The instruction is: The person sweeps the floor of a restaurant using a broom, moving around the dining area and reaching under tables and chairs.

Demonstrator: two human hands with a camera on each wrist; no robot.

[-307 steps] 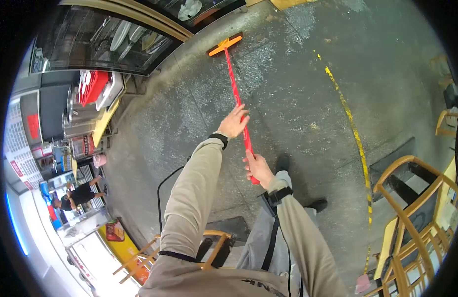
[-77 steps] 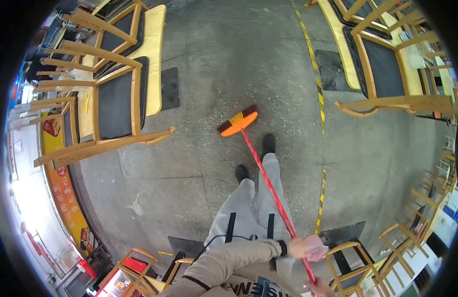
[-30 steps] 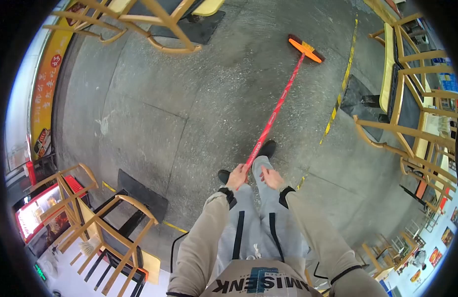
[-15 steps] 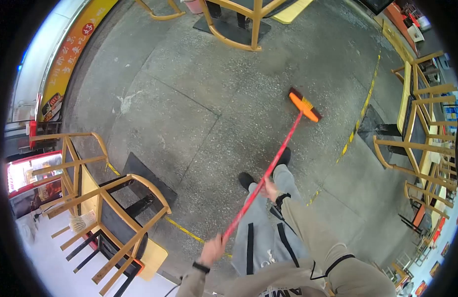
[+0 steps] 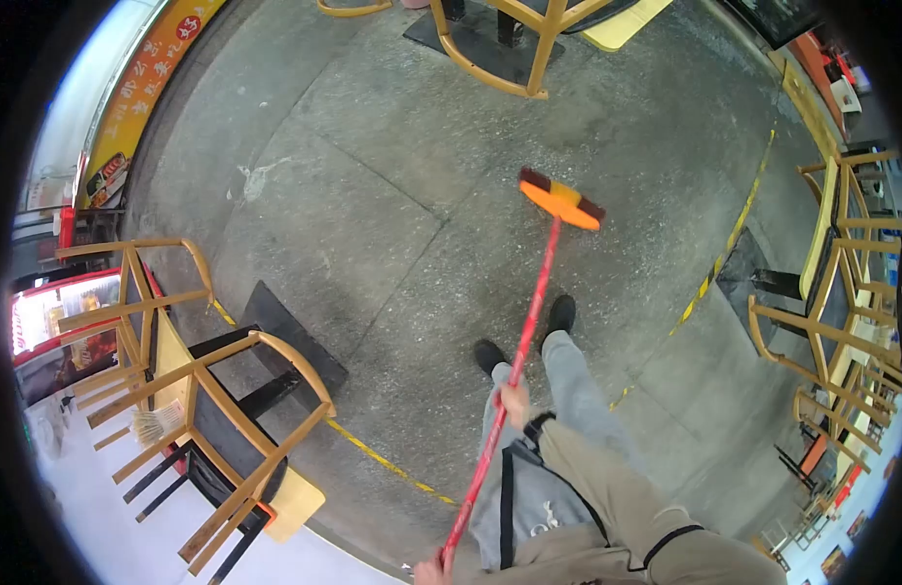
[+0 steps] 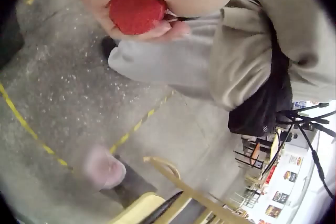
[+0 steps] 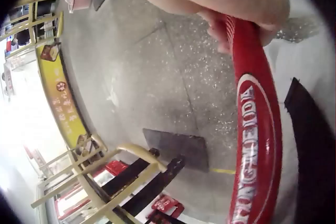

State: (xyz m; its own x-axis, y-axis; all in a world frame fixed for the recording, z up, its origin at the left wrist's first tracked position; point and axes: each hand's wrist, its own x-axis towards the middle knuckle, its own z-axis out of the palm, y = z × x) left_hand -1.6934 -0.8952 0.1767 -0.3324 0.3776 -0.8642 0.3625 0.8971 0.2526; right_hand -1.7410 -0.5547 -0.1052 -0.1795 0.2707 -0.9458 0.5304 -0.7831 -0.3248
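A broom with a red handle slants across the head view. Its orange head carries dark red and yellow bristles and lies on the floor ahead of the feet. My right hand grips the handle partway up, in front of the legs; in the right wrist view the fingers wrap round it above white lettering. Lower in the head view, at the bottom edge, my left hand holds the top end of the handle. The left wrist view shows the red handle end enclosed by that hand.
Wooden chairs rest upturned on tables at left, right and top. Dark table bases sit on the concrete floor. Yellow-black tape runs along the right. A pink bucket stands beyond.
The hands have swapped places: the left went from mid-handle to the top end, the right to mid-handle. Since half a second ago the broom head has swung left and the left hand lower.
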